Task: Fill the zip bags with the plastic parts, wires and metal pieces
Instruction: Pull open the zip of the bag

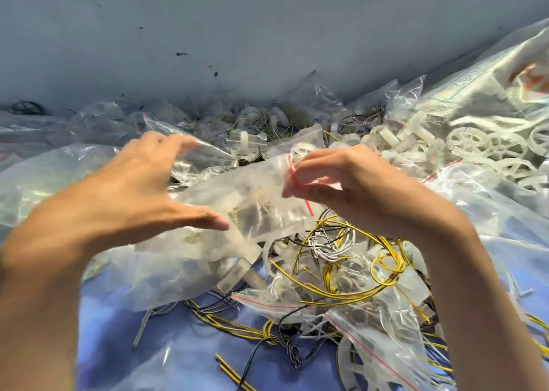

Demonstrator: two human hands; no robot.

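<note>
A clear zip bag (237, 200) with a red seal line hangs in the air between my hands, with white plastic parts and yellow wire inside it. My right hand (350, 188) pinches the bag's red-lined mouth end with curled fingers. My left hand (139, 188) is spread wide on the bag's left side, thumb against its lower edge, fingers straight and apart above it. Below the bag lie coils of yellow-and-black wires (356, 269) and a white wire bundle (329, 248).
Filled and empty zip bags (365, 325) cover the blue cloth (118, 331) all around. White plastic wheels and parts (475, 150) are heaped at the right beside a large woven sack (475, 84). A grey-blue wall (237, 34) rises behind.
</note>
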